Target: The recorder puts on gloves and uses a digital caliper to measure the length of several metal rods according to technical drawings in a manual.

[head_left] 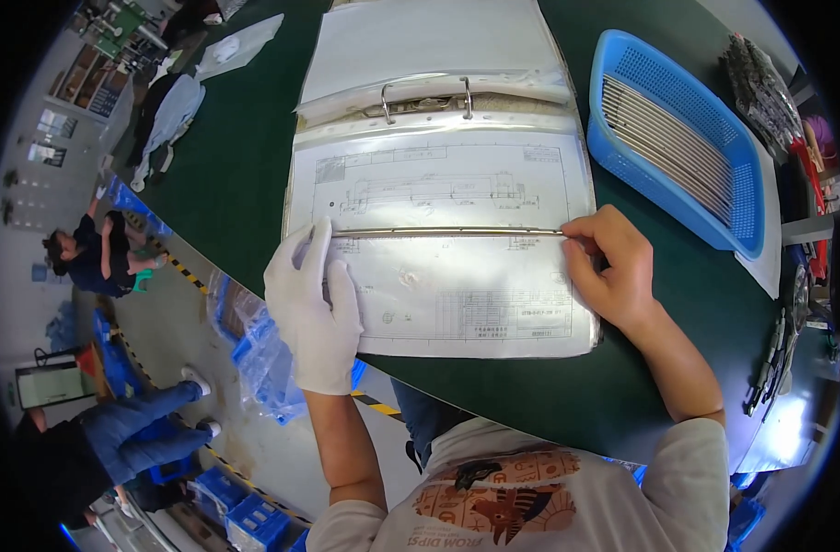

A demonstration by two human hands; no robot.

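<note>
A thin, shiny metal rod [447, 232] lies level across an open ring binder, just above or on a drawing sheet [420, 276] in a clear sleeve. My left hand [314, 308], in a white glove, has the rod's left end between thumb and fingers. Bare, my right hand [613, 267] pinches the right end between thumb and forefinger. Whether the rod touches the sleeve I cannot tell. The binder's two metal rings [468, 98] stand above the drawing, with turned-over sleeves beyond them.
A blue plastic basket [751, 175] holding several similar rods stands right of the binder on the green tabletop [226, 166]. Pens [768, 368] lie at the right edge. White cloths [171, 110] are at the far left. Two people are on the floor side at left, near blue crates [254, 523].
</note>
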